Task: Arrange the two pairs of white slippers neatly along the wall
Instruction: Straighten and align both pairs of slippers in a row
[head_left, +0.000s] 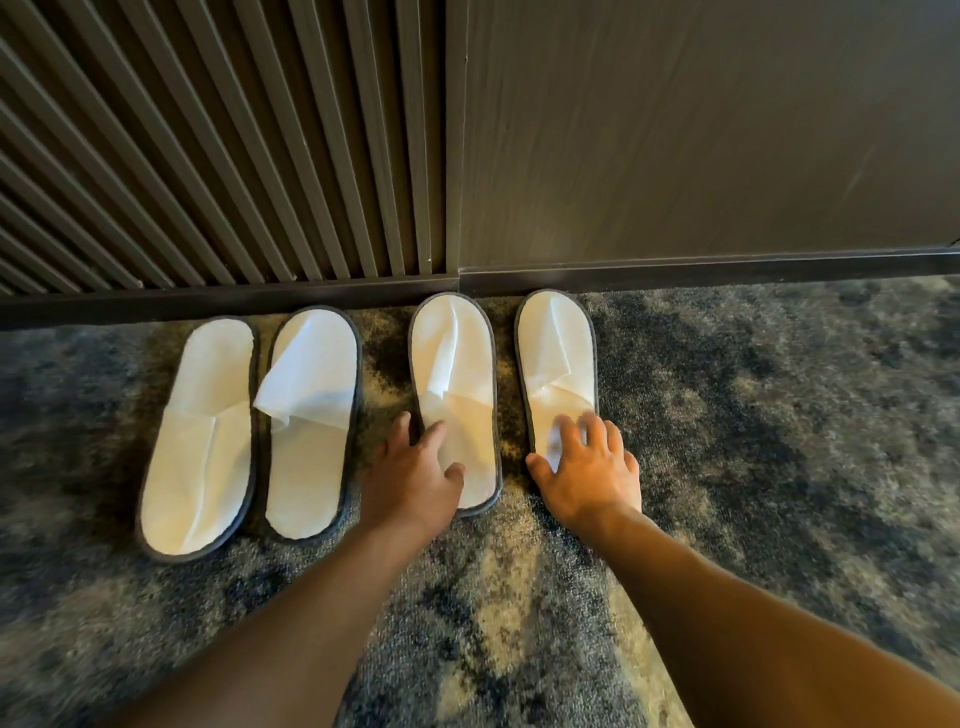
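Observation:
Two pairs of white slippers with grey edging lie on the carpet, toes toward the wall's dark baseboard (675, 273). The left pair (208, 415) sits close together, the outer one angled slightly; its neighbour (311, 395) has a rumpled upper. The right pair stands apart with a gap between them. My left hand (415, 467) rests flat on the heel part of the third slipper (454, 364), fingers spread. My right hand (589, 470) lies with spread fingers on the heel end of the fourth slipper (556, 348), slightly blurred. Neither hand grips anything.
The floor is a mottled blue-grey and cream carpet (779, 415). Behind the slippers the wall is ribbed dark slats (208, 156) on the left and a smooth dark panel (701, 130) on the right.

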